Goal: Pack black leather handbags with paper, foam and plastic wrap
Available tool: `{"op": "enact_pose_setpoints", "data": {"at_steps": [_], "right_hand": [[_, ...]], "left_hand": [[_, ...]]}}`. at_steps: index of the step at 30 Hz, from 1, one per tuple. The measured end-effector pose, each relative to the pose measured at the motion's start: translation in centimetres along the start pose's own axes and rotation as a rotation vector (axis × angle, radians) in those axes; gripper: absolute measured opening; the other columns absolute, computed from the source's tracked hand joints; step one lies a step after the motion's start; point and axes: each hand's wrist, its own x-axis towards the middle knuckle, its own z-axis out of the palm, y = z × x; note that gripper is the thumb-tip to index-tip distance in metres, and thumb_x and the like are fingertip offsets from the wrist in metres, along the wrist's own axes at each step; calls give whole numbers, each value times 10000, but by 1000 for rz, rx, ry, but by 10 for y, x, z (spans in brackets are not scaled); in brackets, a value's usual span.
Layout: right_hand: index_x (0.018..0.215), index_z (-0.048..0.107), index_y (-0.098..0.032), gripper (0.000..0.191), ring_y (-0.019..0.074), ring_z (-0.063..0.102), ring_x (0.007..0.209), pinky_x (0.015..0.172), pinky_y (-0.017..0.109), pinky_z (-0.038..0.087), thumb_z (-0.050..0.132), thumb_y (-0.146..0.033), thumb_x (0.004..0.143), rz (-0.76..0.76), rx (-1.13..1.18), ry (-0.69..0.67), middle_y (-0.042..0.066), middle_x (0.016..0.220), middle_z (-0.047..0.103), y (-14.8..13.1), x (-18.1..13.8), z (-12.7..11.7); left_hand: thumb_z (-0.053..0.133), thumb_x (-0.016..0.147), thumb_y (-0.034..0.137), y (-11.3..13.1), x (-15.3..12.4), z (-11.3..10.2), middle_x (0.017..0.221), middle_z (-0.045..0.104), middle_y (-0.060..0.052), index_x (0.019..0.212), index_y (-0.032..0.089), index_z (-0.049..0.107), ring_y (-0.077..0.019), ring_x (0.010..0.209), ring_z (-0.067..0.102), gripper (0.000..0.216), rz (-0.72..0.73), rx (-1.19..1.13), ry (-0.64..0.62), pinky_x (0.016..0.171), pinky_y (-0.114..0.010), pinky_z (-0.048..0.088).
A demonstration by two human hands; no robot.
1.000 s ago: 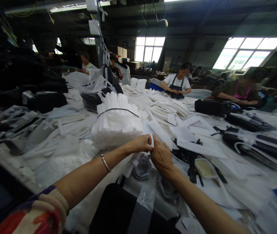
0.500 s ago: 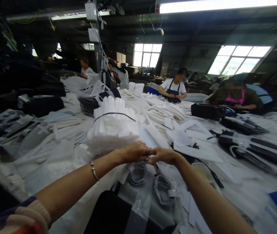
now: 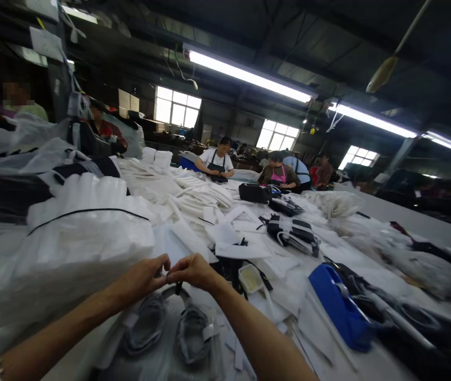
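Observation:
My left hand (image 3: 146, 278) and my right hand (image 3: 195, 271) meet fingertip to fingertip above the top of a grey bag (image 3: 167, 344). Both have thumb and fingers pinched together; whatever small thing sits between them is too hidden to name. A short dark tab (image 3: 178, 288) shows just under my right fingers, by the curved handle at the bag's top. Two coiled straps in clear wrap lie on the bag, a left coil (image 3: 130, 336) and a right coil (image 3: 182, 338). The bag's lower part is cut off by the frame.
Left of my hands stands a tall bundle of white foam sheets (image 3: 86, 238) bound with black cord. Loose white sheets (image 3: 201, 193) cover the table. A packed black bag (image 3: 294, 233), a small tray (image 3: 250, 279) and a blue tape dispenser (image 3: 340, 307) lie rightward. Co-workers (image 3: 217, 161) sit across.
The view has swung right, so the foam bundle and bag shift left and the blue dispenser comes into full view. My hands stay together at the bag's top, still pinching.

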Motion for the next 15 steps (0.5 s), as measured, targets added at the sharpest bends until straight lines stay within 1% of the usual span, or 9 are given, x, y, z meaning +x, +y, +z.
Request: {"op": "enact_pose_setpoints", "data": {"at_steps": [2,4,6,8,9,11,13,14,15], "right_hand": [[862,785,-169,435,147,624,627,613,256,466,786,-549,650,-43,-117,42,14,715,724,4,-1,5],[890,786,-197,318,157,647,657,624,249,472,757,-474,736,-100,-266,67,12,741,744,4,-2,10],[906,784,-231,215,184,682,763,746,274,491,732,-405,791,-175,-434,81,19,806,766,1,-6,13],[912,778,-257,150,210,697,880,920,328,457,691,-356,841,-258,-602,81,32,885,777,-2,-11,15],[922,772,-263,143,218,698,919,988,354,421,657,-331,870,-296,-680,78,41,920,777,-4,-13,17],[962,755,-260,180,217,704,934,1060,382,370,581,-271,916,-357,-820,70,55,951,774,-5,-17,19],[992,736,-237,210,217,713,903,1075,390,365,535,-234,932,-394,-938,72,71,933,771,-4,-21,22],[997,728,-221,204,221,715,882,1070,392,375,536,-230,927,-404,-989,79,79,910,769,-3,-22,24],[1002,720,-202,192,226,716,861,1060,394,389,549,-226,916,-409,-1035,88,85,884,766,-3,-23,26]], "left_hand": [[513,823,445,1,0,-1,789,713,-30,877,205,662,-198,730,632,288,-14,28,-27,644,-246,380],[497,820,432,2,0,-3,758,715,-37,807,204,690,-203,710,630,299,-14,44,-49,626,-251,373],[489,807,430,3,0,-5,693,696,-38,728,198,686,-205,668,615,313,-26,49,-66,593,-256,356],[489,782,440,4,1,-6,634,669,-41,651,191,659,-211,631,599,329,-63,38,-79,559,-264,340],[492,762,439,4,2,-5,610,655,-44,619,188,644,-214,614,593,327,-87,22,-87,548,-268,338],[497,717,414,2,6,-3,563,624,-44,583,184,625,-215,577,583,295,-139,-43,-105,535,-274,346],[496,674,380,-2,11,1,508,577,-38,552,184,608,-207,528,560,257,-191,-142,-131,520,-276,358],[495,656,370,-4,13,3,483,552,-35,532,186,596,-202,503,544,244,-208,-187,-144,509,-275,362],[491,645,367,-6,16,5,460,526,-33,508,189,580,-195,473,524,241,-207,-201,-131,490,-274,362]]}}
